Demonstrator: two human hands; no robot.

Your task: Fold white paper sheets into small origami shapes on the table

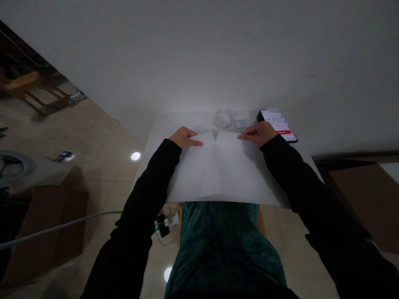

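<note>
A sheet of white paper (pixel 215 170) lies over the white table, with a crease down its middle and a short V-shaped tear at its far edge. My left hand (pixel 184 138) pinches the far edge left of the tear, thumb on top. On the other side of the tear, my right hand (pixel 259 133) grips the same edge between thumb and fingers. Just beyond the sheet sit a crumpled ball of white paper (pixel 222 118) and a crumpled paper scrap (pixel 243 120). A phone (pixel 285 128) with a lit screen rests beside my right hand.
The white table (pixel 149 155) stands against a pale wall (pixel 199 54). Cardboard boxes (pixel 59 207) are on the floor at left, another box (pixel 368 199) at right. A grey cable (pixel 62 226) runs in from the left. A wooden chair (pixel 28 83) stands at far left.
</note>
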